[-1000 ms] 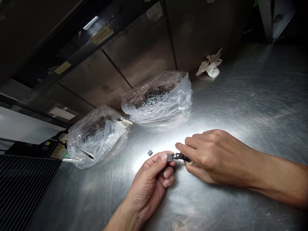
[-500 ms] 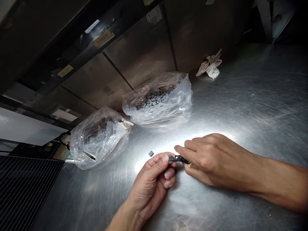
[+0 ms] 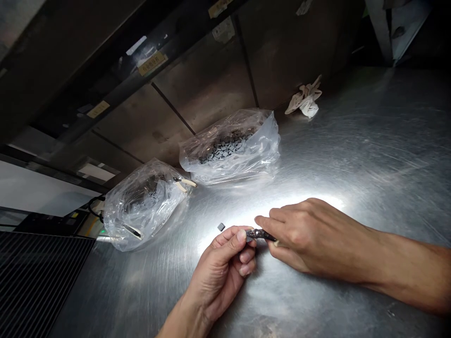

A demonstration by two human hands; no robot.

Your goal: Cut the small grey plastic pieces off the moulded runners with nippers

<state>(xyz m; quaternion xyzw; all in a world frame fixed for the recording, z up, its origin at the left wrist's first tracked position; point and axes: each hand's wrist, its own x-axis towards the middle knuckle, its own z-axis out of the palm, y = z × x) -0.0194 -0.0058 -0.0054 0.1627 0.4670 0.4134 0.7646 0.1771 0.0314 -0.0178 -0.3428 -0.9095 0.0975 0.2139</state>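
Note:
Between the thumb and fingers of my left hand (image 3: pixel 225 265) is a small grey ribbed block (image 3: pixel 249 236), mostly covered by the fingertips. My right hand (image 3: pixel 306 237) is wrapped round a pair of pliers (image 3: pixel 262 234); their dark jaws meet the block, and the pale handles are mostly hidden in my palm. Another grey ribbed block (image 3: pixel 221 226) lies on the metal table (image 3: pixel 282 300), just beyond my left hand and apart from it.
A clear plastic bag (image 3: pixel 243 166) holds many grey blocks (image 3: pixel 225 149) at the back. Left of it, another bag (image 3: pixel 158 220) has pale-handled pliers (image 3: pixel 185 183) at its edge. A crumpled white cloth (image 3: pixel 306 99) lies farther back. A dark slatted panel (image 3: pixel 38 277) borders the left.
The view has shifted slightly. Both hands keep nearly the same pose, with the pliers' jaws still at the block in my left fingers.

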